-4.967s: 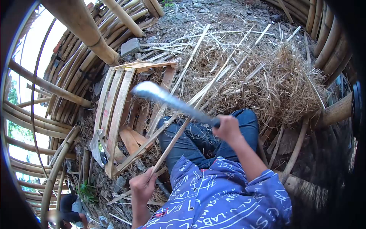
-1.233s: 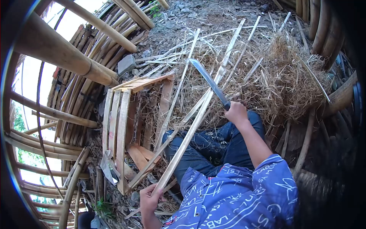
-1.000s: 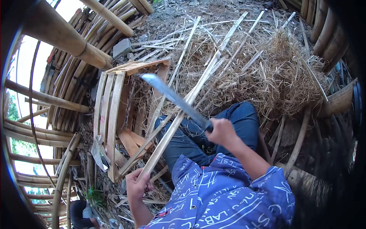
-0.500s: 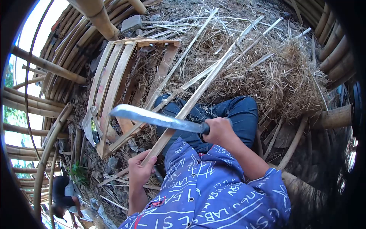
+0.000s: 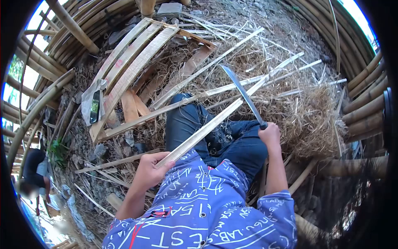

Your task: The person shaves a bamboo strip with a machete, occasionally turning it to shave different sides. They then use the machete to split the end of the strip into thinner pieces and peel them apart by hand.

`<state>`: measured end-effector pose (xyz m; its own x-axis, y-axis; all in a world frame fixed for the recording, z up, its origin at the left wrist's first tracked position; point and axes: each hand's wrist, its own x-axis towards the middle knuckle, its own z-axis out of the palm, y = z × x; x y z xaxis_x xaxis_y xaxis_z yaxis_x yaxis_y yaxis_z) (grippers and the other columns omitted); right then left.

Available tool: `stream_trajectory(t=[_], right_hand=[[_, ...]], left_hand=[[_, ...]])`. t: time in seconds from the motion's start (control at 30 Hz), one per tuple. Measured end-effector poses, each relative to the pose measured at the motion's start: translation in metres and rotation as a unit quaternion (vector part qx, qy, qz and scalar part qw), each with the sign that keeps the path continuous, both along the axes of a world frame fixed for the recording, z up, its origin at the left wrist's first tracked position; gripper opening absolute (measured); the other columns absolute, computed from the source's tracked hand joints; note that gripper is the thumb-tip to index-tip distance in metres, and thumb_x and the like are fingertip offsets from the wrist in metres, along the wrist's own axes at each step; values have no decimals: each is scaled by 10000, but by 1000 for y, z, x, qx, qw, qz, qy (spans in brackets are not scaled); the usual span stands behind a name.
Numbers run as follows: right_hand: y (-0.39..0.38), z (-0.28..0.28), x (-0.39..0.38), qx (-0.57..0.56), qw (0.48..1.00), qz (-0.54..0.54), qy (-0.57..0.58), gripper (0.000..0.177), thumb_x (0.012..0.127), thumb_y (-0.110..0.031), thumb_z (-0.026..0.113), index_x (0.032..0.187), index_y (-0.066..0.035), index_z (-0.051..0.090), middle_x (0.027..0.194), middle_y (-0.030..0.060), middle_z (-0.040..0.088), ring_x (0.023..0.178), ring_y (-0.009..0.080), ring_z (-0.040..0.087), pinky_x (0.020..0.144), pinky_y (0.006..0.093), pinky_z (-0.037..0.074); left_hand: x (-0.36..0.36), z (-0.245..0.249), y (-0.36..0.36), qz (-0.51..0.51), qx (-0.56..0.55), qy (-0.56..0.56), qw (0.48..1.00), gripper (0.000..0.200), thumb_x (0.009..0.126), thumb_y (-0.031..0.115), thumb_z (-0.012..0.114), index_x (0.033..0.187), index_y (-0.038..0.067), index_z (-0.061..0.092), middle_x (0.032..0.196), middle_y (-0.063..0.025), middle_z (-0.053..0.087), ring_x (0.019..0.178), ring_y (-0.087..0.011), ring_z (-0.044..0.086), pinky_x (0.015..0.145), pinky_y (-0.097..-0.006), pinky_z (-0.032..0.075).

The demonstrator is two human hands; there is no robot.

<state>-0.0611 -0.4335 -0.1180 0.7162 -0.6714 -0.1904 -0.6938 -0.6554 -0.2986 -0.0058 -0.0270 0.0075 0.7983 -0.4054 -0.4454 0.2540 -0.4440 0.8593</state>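
My left hand is closed round the near end of a long pale bamboo strip. The strip slants up and away over my lap toward the shavings. In my right hand is the dark handle of a machete, its blade pointing up and to the left. The blade crosses the bamboo strip in this view, well beyond my left hand. Beneath both lie my crossed legs in dark trousers.
A slatted wooden crate stands at the left, a phone on its near corner. Curly shavings pile up ahead and right, with loose strips across them. Bamboo poles line the sides. Another person is at the far left.
The machete has swung from lying across my lap to farther out along the strip, its tip now pointing up. My right hand has moved right. The whole view has shifted too.
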Motion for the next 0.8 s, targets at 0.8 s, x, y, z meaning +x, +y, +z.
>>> stream_trajectory(t=[0.8], right_hand=[[-13,-32,26,8,999,-26,-42,210,740,-198,629,780,-1,691,794,242,667,803,422,651,742,486,524]], left_hand=[[3,1,-1,31,-45,44,998,258,870,90,659,1093,-40,672,716,-2,631,545,-29,531,470,-196,445]])
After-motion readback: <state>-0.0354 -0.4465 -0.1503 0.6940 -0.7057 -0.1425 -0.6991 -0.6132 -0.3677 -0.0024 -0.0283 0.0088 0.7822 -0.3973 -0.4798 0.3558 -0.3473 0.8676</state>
